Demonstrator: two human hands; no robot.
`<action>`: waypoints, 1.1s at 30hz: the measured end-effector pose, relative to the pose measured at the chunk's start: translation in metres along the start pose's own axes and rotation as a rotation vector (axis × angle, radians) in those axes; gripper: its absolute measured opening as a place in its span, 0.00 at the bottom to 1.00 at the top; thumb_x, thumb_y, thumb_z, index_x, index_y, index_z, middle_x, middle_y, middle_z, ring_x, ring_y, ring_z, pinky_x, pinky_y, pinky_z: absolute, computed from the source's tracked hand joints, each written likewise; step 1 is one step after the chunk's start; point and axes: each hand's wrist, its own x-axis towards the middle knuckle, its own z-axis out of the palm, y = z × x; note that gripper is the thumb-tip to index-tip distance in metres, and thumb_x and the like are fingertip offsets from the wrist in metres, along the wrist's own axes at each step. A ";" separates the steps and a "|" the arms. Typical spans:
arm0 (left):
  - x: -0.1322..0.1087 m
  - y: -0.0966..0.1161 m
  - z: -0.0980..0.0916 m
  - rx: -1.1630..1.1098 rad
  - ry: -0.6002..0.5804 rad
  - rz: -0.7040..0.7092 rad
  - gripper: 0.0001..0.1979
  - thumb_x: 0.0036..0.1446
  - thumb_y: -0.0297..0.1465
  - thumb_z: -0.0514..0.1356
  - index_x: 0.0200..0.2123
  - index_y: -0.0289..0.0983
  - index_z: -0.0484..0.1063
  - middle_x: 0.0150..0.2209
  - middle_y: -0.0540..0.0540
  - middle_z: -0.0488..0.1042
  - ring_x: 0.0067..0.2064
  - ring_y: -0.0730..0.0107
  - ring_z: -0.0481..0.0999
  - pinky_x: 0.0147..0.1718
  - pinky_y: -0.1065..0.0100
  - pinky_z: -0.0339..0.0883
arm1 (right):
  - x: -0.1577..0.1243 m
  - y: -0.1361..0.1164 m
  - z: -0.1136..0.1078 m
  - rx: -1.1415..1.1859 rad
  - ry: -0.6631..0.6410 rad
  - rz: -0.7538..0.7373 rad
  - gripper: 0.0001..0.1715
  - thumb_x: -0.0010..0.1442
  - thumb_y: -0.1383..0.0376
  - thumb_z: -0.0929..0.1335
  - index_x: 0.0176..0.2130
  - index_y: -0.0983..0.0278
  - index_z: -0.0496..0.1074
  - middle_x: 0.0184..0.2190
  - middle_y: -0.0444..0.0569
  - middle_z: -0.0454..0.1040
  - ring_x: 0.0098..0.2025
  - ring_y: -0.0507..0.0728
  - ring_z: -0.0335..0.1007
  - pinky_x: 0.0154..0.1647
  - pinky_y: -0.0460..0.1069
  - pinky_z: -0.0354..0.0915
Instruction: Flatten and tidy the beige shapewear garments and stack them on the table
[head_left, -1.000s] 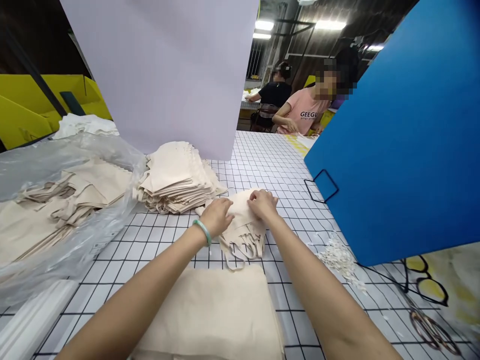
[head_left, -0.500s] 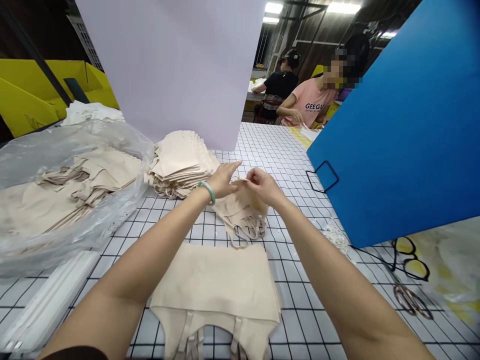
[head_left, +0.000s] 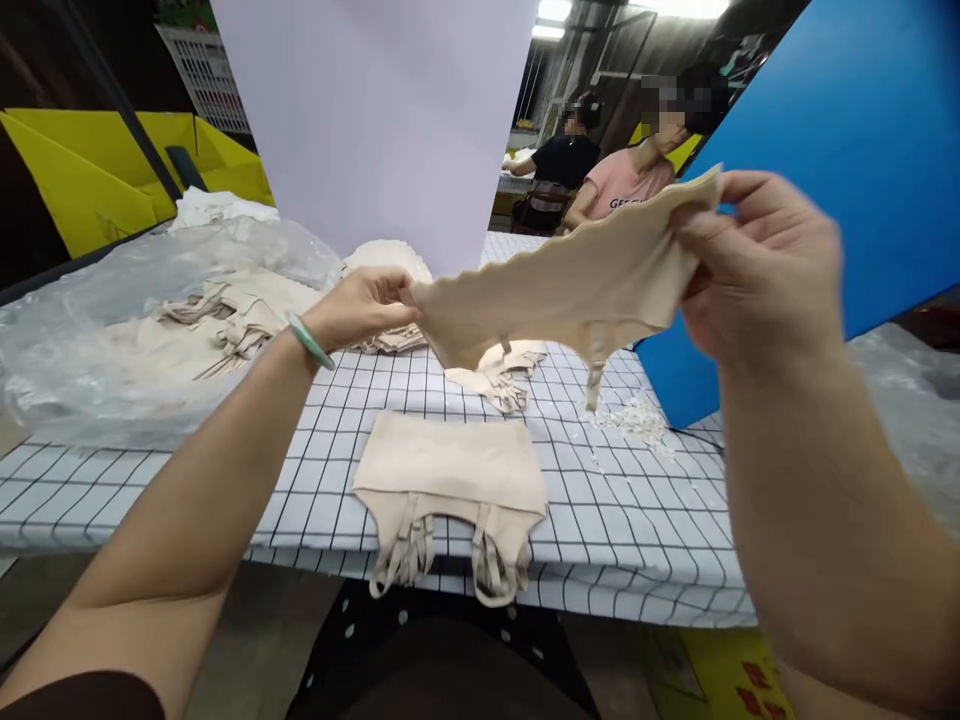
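Note:
A beige camisole top with a scalloped hem hangs stretched in the air between my hands, its straps pointing down. At its left end, my left hand, with a pale green bangle on the wrist, pinches the edge. The opposite end is gripped by the thumb and fingers of my right hand, raised higher. Below, a neat stack of the same tops lies near the table's front edge, straps towards me. Behind the held top, more beige pieces lie partly hidden on the table.
A clear plastic bag of beige garments fills the left side. Another beige pile stands behind my left hand. A lilac board and a blue board rise behind. White scraps lie at right. Two people sit beyond the table.
Both hands have lifted a top off the table and spread it apart, the right hand moving up and right. The view has tilted, showing the table's front edge.

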 end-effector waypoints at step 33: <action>-0.202 -0.095 0.068 0.864 0.061 0.010 0.13 0.53 0.19 0.54 0.41 0.39 0.67 0.42 0.41 0.71 0.47 0.55 0.71 0.46 0.55 0.71 | -0.221 0.084 0.047 -0.047 -0.093 0.936 0.50 0.44 0.43 0.77 0.59 0.56 0.62 0.57 0.57 0.71 0.46 0.60 0.75 0.44 0.55 0.76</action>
